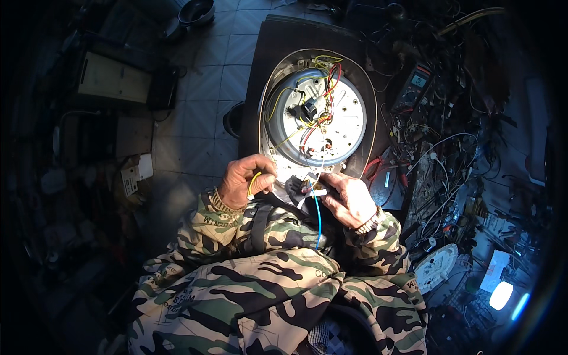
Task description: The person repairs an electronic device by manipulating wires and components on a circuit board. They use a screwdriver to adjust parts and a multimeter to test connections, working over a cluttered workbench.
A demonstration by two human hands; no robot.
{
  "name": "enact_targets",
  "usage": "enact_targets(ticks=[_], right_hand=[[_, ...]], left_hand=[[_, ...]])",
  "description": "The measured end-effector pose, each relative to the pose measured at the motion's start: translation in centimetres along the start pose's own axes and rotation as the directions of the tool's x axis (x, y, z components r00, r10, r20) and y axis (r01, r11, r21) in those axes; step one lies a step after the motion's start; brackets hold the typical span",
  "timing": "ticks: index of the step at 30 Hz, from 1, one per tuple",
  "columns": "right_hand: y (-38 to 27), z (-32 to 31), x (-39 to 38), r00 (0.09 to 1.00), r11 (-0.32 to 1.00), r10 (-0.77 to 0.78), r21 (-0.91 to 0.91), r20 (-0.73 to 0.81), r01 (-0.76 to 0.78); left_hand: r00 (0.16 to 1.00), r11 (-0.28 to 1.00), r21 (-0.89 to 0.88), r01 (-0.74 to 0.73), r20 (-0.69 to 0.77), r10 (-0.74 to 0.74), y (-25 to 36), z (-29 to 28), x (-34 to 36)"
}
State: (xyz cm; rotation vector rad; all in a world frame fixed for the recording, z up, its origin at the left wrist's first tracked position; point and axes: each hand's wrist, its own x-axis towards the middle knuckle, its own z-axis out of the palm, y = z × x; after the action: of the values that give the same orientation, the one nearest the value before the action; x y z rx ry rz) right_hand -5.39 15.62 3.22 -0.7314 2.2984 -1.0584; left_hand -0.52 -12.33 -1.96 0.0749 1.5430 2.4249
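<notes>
An upturned round appliance, like a rice cooker with its underside laid bare, has a pale metal base (350,125) inside an oval shell (261,112). Red, yellow and white wires (335,80) run over it, round a black part (308,110) near the middle. At the shell's near left edge, my left hand (241,178) pinches a yellow wire (254,182). My right hand (350,200), at the near right, has its fingers closed on wires beside a white sleeve (319,192). A blue wire (319,223) hangs there toward my lap. Close by is a dark part (294,187), partly hidden.
The appliance rests on a dark table (284,36). Red-handled pliers (374,167) and a multimeter (416,86) lie to the right, amid tangled cables (441,157). A pale oval cover (436,267) lies lower right. Tiled floor (204,89) shows at left.
</notes>
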Motion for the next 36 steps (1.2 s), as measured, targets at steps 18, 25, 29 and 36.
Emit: enact_targets(ticks=[18, 25, 29, 36], right_hand=[[-1.2, -2.1, 3.0, 0.974, 0.919, 0.062, 0.368, 0.219, -0.141], [-0.6, -1.2, 0.8, 0.971, 0.854, 0.114, 0.478, 0.210, -0.204], [-1.0, -0.5, -0.2, 0.961, 0.801, 0.185, 0.535, 0.204, -0.268], [-2.9, -0.2, -1.7, 0.976, 0.759, 0.208, 0.619, 0.065, -0.203]], left_hand=[[0.999, 0.926, 0.374, 0.045, -0.014, -0.043, 0.3, 2.8, -0.8], [0.994, 0.970, 0.219, 0.106, 0.003, -0.109, -0.4, 3.1, -2.6], [0.976, 0.976, 0.068, 0.205, 0.065, -0.210, -0.6, 2.2, -2.9], [0.991, 0.981, -0.155, 0.113, -0.047, -0.122, -2.1, 2.1, -3.1]])
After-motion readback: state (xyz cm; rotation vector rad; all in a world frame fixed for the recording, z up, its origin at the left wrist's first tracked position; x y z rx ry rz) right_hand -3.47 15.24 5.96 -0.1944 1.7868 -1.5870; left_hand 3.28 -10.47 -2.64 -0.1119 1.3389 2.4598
